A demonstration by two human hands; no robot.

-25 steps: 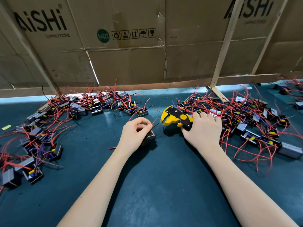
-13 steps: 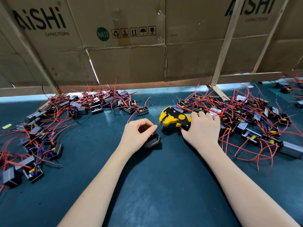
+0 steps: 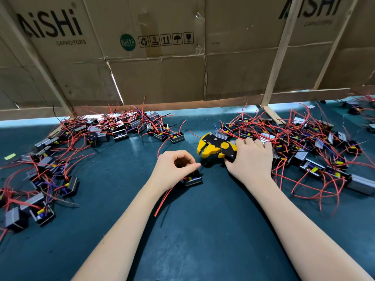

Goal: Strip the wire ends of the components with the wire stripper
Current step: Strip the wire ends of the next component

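Observation:
My right hand (image 3: 250,159) grips the handles of a yellow and black wire stripper (image 3: 216,148), whose jaws point left toward my left hand. My left hand (image 3: 174,169) pinches a thin wire of a small black boxed component (image 3: 192,179) between thumb and forefinger, just left of the jaws. The component lies on the mat under my fingers. Its red wires (image 3: 162,199) trail down toward me beside my left forearm.
Heaps of black components with red wires lie on the dark green mat (image 3: 203,230) at the left (image 3: 60,159) and the right (image 3: 314,155). A cardboard wall (image 3: 162,67) with wooden struts closes off the back.
The component has slid down out of my left hand onto the mat, its red wires now trailing toward me. My left fingers have drawn closer to the stripper's jaws.

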